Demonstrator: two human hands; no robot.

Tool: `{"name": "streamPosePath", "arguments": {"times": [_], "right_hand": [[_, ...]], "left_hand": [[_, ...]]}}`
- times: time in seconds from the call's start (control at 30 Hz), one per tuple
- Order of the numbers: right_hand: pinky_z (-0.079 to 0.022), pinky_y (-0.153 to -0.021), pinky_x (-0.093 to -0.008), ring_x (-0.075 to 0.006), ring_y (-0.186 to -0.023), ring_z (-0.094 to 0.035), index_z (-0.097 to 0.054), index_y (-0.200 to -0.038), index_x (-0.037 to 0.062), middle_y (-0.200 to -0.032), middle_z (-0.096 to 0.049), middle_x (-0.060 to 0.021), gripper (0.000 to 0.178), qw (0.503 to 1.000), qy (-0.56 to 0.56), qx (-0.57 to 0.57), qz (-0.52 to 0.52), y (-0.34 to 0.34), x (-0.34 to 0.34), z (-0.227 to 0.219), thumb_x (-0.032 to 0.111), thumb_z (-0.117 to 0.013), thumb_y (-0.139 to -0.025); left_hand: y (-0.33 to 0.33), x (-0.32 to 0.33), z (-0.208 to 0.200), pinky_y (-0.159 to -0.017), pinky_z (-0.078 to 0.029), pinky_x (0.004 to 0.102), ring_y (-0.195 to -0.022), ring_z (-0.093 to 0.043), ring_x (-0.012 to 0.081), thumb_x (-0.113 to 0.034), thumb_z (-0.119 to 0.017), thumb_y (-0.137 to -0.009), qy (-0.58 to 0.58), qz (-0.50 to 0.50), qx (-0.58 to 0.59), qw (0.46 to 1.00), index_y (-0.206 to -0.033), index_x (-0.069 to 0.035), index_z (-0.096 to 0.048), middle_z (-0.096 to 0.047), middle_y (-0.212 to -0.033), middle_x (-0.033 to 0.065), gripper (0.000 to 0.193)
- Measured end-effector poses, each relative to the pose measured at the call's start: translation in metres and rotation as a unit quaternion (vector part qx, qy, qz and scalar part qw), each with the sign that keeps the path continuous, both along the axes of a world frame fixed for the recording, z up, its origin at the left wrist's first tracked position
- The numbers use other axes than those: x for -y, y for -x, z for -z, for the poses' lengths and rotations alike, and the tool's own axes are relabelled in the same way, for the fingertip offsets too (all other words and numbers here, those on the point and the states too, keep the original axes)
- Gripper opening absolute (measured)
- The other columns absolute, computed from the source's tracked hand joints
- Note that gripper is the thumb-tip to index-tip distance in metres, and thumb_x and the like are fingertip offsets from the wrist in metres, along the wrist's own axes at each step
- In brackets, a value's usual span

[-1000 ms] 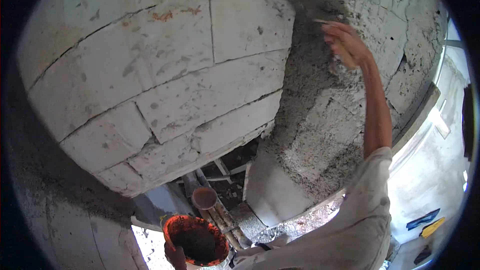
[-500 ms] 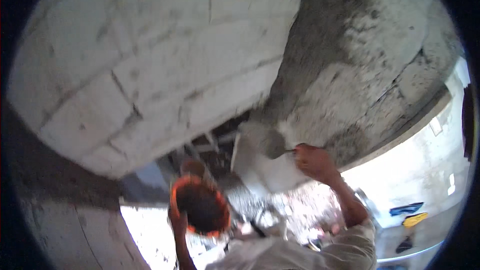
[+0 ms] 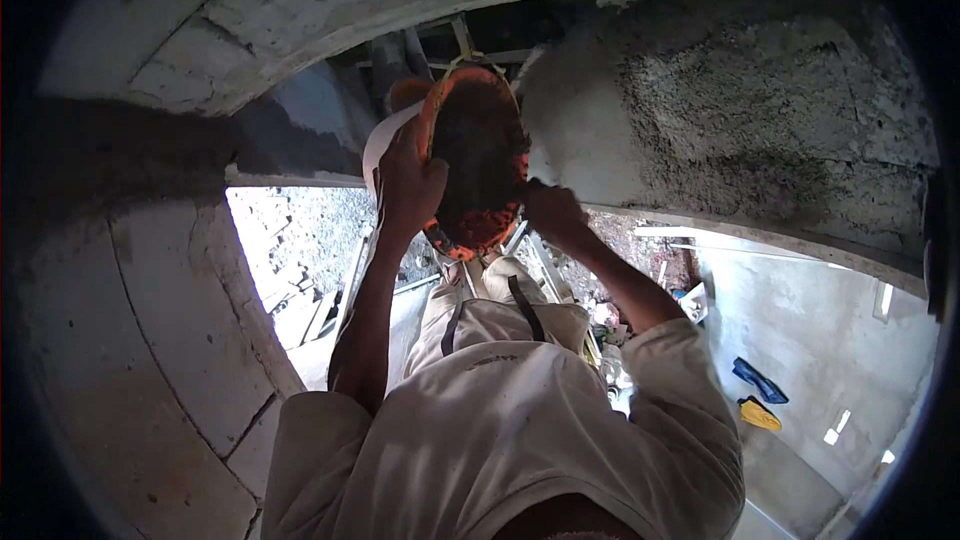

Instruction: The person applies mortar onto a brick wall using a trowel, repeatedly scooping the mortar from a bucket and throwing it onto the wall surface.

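Observation:
An orange-rimmed bucket [image 3: 480,230] hangs in front of me, its mouth tilted toward me. Dark wet mortar [image 3: 475,145] lies inside, in shadow. My left hand [image 3: 412,182] grips the bucket's left side, thumb over the rim. At the right rim, my right hand [image 3: 556,218] is closed round the handle of a trowel; the blade is hidden, and I cannot tell how deep it sits in the bucket. Beyond the right hand rises a block wall [image 3: 740,110], partly coated with rough grey mortar.
Bare pale blocks [image 3: 330,20] curve overhead, and another block wall [image 3: 150,330] stands at the left. Far below, rubble and planks lie on the ground [image 3: 310,250]. A blue cloth [image 3: 760,380] and a yellow cloth [image 3: 760,414] are at the lower right.
My right hand has brought the trowel from the wall down to the bucket. The bucket is higher in view, and my view has tipped downward, showing more of my shirt and legs.

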State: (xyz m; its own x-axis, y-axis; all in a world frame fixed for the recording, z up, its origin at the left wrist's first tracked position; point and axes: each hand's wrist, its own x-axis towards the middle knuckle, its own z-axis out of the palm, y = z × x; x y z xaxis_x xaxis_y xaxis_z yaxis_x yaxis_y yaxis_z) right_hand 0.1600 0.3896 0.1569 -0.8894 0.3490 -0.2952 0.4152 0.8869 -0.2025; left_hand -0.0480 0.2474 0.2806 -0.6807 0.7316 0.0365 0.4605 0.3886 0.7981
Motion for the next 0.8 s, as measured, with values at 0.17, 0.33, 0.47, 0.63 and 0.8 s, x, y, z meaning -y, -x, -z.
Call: {"name": "streamPosePath", "arguments": {"times": [0.17, 0.33, 0.47, 0.63, 0.8], "right_hand": [[-0.054, -0.059, -0.0474, -0.0345, -0.071, -0.066, -0.059, -0.096, 0.0081, -0.080, -0.066, -0.0164, 0.024, 0.995, 0.074, 0.060, -0.038, 0.007, 0.039, -0.009, 0.027, -0.049, -0.086], [-0.054, -0.057, -0.0447, -0.0310, -0.071, -0.066, -0.053, -0.117, 0.0139, -0.091, -0.065, -0.0130, 0.031, 0.997, 0.082, 0.008, 0.005, -0.004, 0.028, -0.021, 0.029, -0.043, -0.092], [-0.054, -0.051, -0.0406, -0.0286, -0.068, -0.066, -0.059, -0.108, 0.0135, -0.089, -0.065, -0.0105, 0.024, 0.998, 0.018, -0.013, -0.060, -0.007, 0.013, -0.065, 0.018, -0.045, -0.089], [-0.052, -0.065, -0.0463, -0.0360, -0.072, -0.064, -0.058, -0.101, 0.0138, -0.081, -0.064, -0.0106, 0.020, 0.979, 0.142, -0.143, 0.003, 0.015, -0.022, -0.201, 0.022, -0.058, -0.083], [-0.050, -0.070, -0.0403, -0.0297, -0.080, -0.063, -0.058, -0.108, 0.0093, -0.090, -0.063, -0.0120, 0.032, 0.935, 0.011, -0.322, -0.144, 0.040, -0.066, -0.416, 0.025, -0.065, -0.081]], "left_hand": [[0.005, 0.021, -0.006, -0.092, -0.043, 0.0420, -0.107, -0.057, 0.0353, -0.006, -0.053, -0.070, 0.031, -0.020, 0.082, 0.996, -0.124, -0.003, -0.050, -0.059, -0.113, 0.0208, 0.055], [0.014, 0.037, 0.007, -0.092, -0.044, 0.0391, -0.105, -0.059, 0.0311, -0.005, -0.052, -0.071, -0.039, -0.047, 0.115, 0.992, -0.121, -0.002, -0.053, -0.060, -0.111, 0.0182, 0.051], [0.018, 0.070, 0.034, -0.090, -0.045, 0.0388, -0.102, -0.059, 0.0299, -0.006, -0.055, -0.073, -0.039, -0.099, 0.156, 0.982, -0.121, -0.002, -0.052, -0.061, -0.107, 0.0176, 0.049], [0.018, 0.094, 0.035, -0.094, -0.040, 0.0388, -0.108, -0.055, 0.0313, -0.015, -0.054, -0.081, -0.052, -0.058, 0.101, 0.992, -0.120, -0.002, -0.054, -0.058, -0.112, 0.0176, 0.041], [0.033, 0.121, 0.102, -0.082, -0.046, 0.0364, -0.091, -0.059, 0.0255, -0.005, -0.057, -0.066, -0.079, -0.193, 0.027, 0.978, -0.103, 0.001, -0.056, -0.061, -0.093, 0.0136, 0.038]]}}
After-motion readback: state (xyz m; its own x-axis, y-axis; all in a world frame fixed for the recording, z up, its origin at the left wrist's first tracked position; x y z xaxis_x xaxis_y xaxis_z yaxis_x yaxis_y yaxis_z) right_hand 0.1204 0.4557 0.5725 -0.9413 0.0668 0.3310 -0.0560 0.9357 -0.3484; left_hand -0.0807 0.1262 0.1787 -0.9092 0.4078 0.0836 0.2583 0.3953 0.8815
